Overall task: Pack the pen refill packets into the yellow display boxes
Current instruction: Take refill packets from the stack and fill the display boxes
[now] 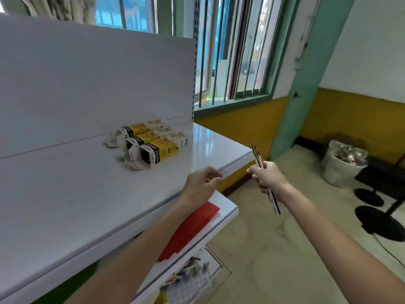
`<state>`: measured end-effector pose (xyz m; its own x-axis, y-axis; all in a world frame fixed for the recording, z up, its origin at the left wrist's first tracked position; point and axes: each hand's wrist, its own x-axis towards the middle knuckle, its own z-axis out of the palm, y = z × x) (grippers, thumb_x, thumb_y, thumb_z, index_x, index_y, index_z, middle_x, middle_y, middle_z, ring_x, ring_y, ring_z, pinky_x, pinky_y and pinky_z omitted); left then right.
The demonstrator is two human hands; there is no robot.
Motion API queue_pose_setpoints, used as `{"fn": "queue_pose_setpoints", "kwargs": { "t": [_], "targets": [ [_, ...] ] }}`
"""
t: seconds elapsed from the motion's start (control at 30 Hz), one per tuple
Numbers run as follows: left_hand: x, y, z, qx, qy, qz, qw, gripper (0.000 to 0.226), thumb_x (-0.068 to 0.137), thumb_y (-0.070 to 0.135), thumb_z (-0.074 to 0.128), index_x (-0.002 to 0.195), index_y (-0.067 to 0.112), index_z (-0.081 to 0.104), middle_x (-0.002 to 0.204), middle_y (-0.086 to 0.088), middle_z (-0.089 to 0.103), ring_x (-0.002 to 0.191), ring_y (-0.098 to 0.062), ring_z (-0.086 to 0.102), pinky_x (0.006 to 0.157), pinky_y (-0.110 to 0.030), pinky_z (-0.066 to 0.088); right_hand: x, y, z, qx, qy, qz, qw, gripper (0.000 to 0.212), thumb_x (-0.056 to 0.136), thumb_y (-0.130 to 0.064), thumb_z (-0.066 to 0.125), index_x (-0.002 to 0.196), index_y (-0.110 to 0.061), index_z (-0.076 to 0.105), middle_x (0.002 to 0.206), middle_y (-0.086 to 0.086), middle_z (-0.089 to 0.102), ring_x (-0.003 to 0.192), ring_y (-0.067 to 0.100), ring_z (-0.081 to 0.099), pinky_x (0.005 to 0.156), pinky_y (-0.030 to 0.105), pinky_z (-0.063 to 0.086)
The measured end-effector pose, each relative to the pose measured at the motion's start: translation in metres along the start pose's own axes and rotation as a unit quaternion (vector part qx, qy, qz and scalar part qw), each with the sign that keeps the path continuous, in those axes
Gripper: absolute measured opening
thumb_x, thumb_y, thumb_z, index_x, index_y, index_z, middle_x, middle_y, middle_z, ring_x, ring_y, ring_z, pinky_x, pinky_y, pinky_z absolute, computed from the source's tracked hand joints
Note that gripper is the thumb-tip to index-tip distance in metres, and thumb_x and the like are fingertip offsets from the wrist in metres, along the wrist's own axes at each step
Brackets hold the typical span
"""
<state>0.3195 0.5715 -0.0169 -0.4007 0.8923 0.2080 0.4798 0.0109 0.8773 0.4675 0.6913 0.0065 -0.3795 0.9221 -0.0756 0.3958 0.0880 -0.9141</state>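
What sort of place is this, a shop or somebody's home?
Probably a small stationery shop or its stockroom. White metal shop shelving carries yellow display boxes, more packaged goods lie lower down, and the right hand grips pen refill packets.

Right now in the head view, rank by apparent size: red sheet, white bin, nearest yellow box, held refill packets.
Largest: red sheet and white bin, about alike; sheet is nearer, so unranked.
Next: nearest yellow box.
Smallest: refill packets, thin, in the right hand.
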Motion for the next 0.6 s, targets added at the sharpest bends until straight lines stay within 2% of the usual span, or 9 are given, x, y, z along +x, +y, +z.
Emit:
{"fn": "queue_pose_setpoints", "kwargs": {
  "t": [0.1, 0.2, 0.33, 0.47, 0.53, 0.6],
  "targets": [
    [0.017, -0.003, -0.003, 0.005, 0.007, 0.0, 1.0, 0.01, 0.089, 0.018, 0.057, 0.095, 0.017, 0.066, 0.091, 0.001, 0.066, 0.086, -0.014, 0.063, 0.069, -0.016, 0.044, 0.022, 0.003, 0.005, 0.022, -0.023, -0.014, 0.999, 0.018, 0.087, -0.007, 0.053, 0.072, -0.014, 0.045, 0.058, 0.003, 0.043, 0.041, 0.009, 0.032, 0.034, 0.017, 0.024],
    [0.042, -0.012, -0.018, 0.028, 0.032, -0.01, 0.999, 0.01, 0.089, 0.016, 0.057, 0.096, 0.016, 0.065, 0.096, -0.002, 0.067, 0.089, -0.015, 0.063, 0.075, -0.021, 0.047, 0.055, -0.01, 0.021, 0.021, -0.065, -0.03, 0.997, 0.009, 0.089, -0.006, 0.05, 0.081, -0.008, 0.052, 0.06, 0.005, 0.049, 0.039, 0.009, 0.036, 0.035, 0.018, 0.027],
    [0.077, -0.026, -0.06, 0.054, 0.095, -0.033, 0.993, 0.009, 0.089, 0.014, 0.055, 0.092, 0.019, 0.062, 0.097, 0.0, 0.066, 0.093, -0.014, 0.061, 0.081, -0.025, 0.046, 0.102, -0.054, 0.059, -0.02, -0.118, -0.114, 0.986, 0.011, 0.093, -0.013, 0.048, 0.093, -0.005, 0.055, 0.068, 0.006, 0.059, 0.052, 0.016, 0.048, 0.046, 0.024, 0.038],
    [0.099, -0.029, -0.1, 0.061, 0.196, -0.063, 0.977, 0.011, 0.089, 0.014, 0.054, 0.094, 0.018, 0.063, 0.098, 0.001, 0.065, 0.091, -0.011, 0.06, 0.074, -0.019, 0.046, 0.138, -0.095, 0.099, -0.067, -0.166, -0.212, 0.961, 0.015, 0.095, -0.017, 0.045, 0.095, -0.006, 0.056, 0.072, 0.005, 0.062, 0.058, 0.017, 0.054, 0.056, 0.026, 0.043],
    [0.101, -0.027, -0.112, 0.077, 0.224, -0.075, 0.969, 0.012, 0.089, 0.014, 0.053, 0.095, 0.018, 0.063, 0.097, 0.005, 0.063, 0.092, -0.008, 0.058, 0.067, -0.012, 0.042, 0.152, -0.11, 0.114, -0.075, -0.185, -0.245, 0.949, 0.015, 0.095, -0.018, 0.046, 0.095, -0.008, 0.057, 0.071, 0.004, 0.062, 0.058, 0.016, 0.053, 0.058, 0.027, 0.043],
    [0.1, -0.026, -0.123, 0.091, 0.247, -0.088, 0.961, 0.012, 0.089, 0.014, 0.053, 0.094, 0.019, 0.063, 0.096, 0.007, 0.062, 0.093, -0.007, 0.057, 0.066, -0.012, 0.04, 0.167, -0.124, 0.126, -0.098, -0.204, -0.282, 0.932, 0.016, 0.094, -0.022, 0.048, 0.094, -0.011, 0.059, 0.07, 0.0, 0.062, 0.058, 0.013, 0.051, 0.06, 0.029, 0.043]
  ]
}}
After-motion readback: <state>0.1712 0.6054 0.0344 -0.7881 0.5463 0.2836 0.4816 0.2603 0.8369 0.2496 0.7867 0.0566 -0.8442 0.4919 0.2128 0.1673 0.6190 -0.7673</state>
